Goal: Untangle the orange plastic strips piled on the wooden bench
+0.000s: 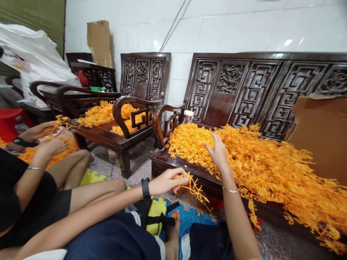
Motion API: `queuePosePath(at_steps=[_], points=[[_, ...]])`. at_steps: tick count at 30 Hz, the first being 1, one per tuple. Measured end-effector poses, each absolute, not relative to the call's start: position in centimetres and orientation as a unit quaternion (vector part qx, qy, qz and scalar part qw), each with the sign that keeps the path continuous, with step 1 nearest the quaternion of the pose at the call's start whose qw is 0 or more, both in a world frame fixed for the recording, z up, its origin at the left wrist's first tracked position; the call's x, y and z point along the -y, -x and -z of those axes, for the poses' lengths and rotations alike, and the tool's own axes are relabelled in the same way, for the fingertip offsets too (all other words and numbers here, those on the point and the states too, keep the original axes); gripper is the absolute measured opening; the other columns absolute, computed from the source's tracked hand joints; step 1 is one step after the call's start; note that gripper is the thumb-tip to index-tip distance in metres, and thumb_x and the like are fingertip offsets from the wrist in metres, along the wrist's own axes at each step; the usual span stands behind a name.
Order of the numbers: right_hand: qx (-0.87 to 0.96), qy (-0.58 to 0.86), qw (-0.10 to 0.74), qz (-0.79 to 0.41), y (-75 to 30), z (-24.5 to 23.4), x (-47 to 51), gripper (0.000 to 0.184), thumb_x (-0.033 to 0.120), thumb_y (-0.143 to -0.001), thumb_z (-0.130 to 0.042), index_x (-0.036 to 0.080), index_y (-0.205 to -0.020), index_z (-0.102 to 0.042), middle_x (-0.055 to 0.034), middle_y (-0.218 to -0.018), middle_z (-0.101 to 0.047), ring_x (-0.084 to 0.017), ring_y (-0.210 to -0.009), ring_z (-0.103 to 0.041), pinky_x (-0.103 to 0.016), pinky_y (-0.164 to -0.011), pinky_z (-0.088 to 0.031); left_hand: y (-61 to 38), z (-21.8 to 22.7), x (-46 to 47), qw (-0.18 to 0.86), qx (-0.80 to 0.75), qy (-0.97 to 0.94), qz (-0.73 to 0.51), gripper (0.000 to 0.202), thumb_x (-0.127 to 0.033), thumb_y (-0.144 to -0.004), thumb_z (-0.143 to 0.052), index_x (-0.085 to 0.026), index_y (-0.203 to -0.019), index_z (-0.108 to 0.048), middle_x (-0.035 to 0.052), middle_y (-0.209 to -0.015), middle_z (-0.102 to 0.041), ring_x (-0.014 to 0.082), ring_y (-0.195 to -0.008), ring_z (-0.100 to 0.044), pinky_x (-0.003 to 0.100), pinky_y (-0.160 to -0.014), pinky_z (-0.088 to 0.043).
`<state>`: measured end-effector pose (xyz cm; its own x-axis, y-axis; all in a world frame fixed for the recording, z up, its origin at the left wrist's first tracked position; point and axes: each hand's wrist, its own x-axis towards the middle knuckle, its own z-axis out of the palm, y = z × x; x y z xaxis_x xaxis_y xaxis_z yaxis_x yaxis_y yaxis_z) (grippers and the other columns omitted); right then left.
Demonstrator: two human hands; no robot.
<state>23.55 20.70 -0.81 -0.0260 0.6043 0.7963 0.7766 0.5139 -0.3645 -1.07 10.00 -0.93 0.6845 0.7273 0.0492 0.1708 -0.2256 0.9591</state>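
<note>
Evidently, the step in hand is handling separate pieces: the left hand (173, 180) pinches a thin, branched orange sprig (195, 189) between its fingers, just in front of the low dark-brown wooden desk (187, 164). The right hand (217, 151) hangs at a heap of small orange blossom-like pieces (189, 141), fingers loosely spread; whether they touch it, I cannot tell. The next move probably calls for a light grip, as the stems look tangled. A mass of long-stemmed orange sprigs (271, 169) overhangs the desk's front edge at the right. Behind stand a carved dark wooden backrest (220, 110) and a white tiled wall (233, 25); below lies a blue foam mat (187, 218).
</note>
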Motion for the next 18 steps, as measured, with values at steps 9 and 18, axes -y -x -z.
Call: queuePosePath(at_steps=[9, 18], points=[[0.68, 0.342, 0.52, -0.388, -18.6, 3.4, -12.3, 0.026, 0.037, -0.086, -0.047, 0.018, -0.09, -0.064, -0.0063, -0.088, -0.064, -0.018, -0.081, -0.061, -0.032, -0.081, -0.045, 1.4, 1.5, -10.6, 0.541, -0.35, -0.689, -0.332, 0.034, -0.049, -0.08, -0.045, -0.017, -0.093, -0.042, -0.0065, -0.053, -0.048, 0.0048, -0.034, -0.038, 0.015, -0.034, -0.029], [0.739, 0.292, 0.481, -0.371, -18.0, 1.3, -10.5, 0.023, 0.032, -0.087, -0.048, 0.021, -0.097, -0.065, -0.005, -0.093, -0.061, -0.017, -0.088, -0.055, -0.029, -0.082, -0.043, 0.9, 1.0, -10.3, 0.536, -0.344, -0.696, -0.331, 0.036, -0.044, -0.079, -0.051, -0.017, -0.1, -0.04, -0.0066, -0.053, -0.048, 0.0046, -0.038, -0.038, 0.015, -0.037, -0.029]])
